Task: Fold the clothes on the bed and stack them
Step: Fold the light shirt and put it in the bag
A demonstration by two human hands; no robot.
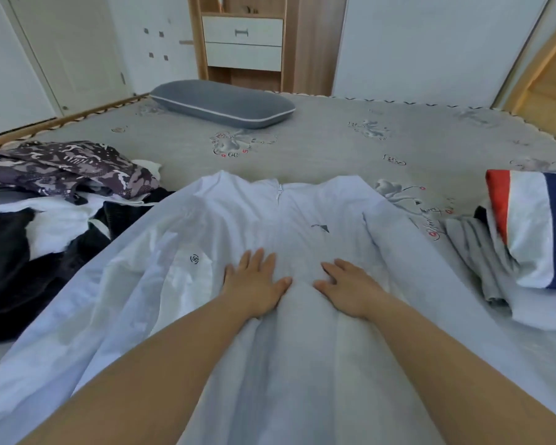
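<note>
A grey patterned bed (334, 146) fills a white-walled room. The white jacket (270, 220) lies lengthwise, collar pointing away. The left hand (254, 282) and right hand (350, 287) press it flat-fingered, gripping nothing.

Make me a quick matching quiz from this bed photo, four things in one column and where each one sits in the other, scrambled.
Things:
1. white jacket
2. grey pillow
3. camouflage garment
4. red, white and blue garment

Places:
A. far side of the bed, by the drawers
B. right edge, folded
C. middle, under the left hand and right hand
D. left, on top of the unfolded pile

Pairs: 1-C, 2-A, 3-D, 4-B
</note>
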